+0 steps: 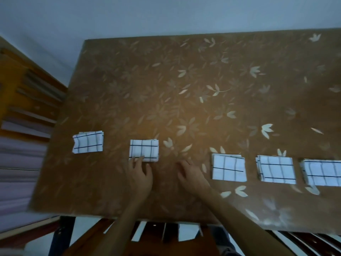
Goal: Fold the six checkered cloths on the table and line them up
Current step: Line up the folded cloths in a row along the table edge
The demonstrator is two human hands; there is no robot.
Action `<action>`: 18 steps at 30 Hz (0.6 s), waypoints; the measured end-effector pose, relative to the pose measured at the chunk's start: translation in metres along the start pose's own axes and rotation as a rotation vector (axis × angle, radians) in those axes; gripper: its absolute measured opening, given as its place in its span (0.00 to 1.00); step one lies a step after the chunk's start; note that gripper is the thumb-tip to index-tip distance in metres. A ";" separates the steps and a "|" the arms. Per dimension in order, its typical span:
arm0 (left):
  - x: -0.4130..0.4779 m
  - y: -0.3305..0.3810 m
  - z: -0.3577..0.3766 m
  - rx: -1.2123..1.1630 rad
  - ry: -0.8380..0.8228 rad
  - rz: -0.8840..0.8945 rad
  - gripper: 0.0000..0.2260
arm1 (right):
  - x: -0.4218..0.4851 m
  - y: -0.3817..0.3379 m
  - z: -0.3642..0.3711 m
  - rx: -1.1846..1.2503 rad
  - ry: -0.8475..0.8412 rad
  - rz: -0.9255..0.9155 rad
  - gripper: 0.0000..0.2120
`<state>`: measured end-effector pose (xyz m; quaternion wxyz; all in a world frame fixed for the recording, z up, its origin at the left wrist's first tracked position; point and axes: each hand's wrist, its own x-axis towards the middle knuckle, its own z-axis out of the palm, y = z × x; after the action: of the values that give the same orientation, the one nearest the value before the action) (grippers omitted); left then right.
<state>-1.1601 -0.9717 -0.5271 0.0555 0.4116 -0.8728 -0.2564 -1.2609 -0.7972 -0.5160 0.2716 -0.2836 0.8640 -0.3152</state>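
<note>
Five folded checkered cloths in view on the worktop; the sixth is not in frame. Far-left cloth and second cloth sit further back than the three on the right: third cloth, fourth cloth and fifth cloth, which is cut by the frame edge. Left hand has fingertips resting on the second cloth's near edge, fingers fairly flat, no clear pinch. Right hand lies relaxed on bare worktop near it, holding nothing. Handling guess: thin, light, soft fabric in a layered stack with no stiffness, so lifting by one corner would likely spill the folds. Better to slide it flat under a palm, or pinch all layers at both ends. The worktop cover looks smooth, so it should slide easily.
</note>
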 end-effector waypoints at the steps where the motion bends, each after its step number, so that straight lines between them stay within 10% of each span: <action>1: 0.009 -0.011 -0.005 -0.037 -0.009 -0.021 0.17 | 0.009 -0.011 0.008 0.054 -0.027 0.025 0.19; 18: 0.000 0.001 0.019 -0.193 -0.360 0.222 0.13 | -0.014 -0.012 0.027 -0.026 0.146 0.374 0.22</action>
<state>-1.1664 -0.9633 -0.5425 -0.0344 0.2536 -0.8799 -0.4004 -1.2303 -0.8066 -0.5209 0.2584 -0.0981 0.9230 -0.2677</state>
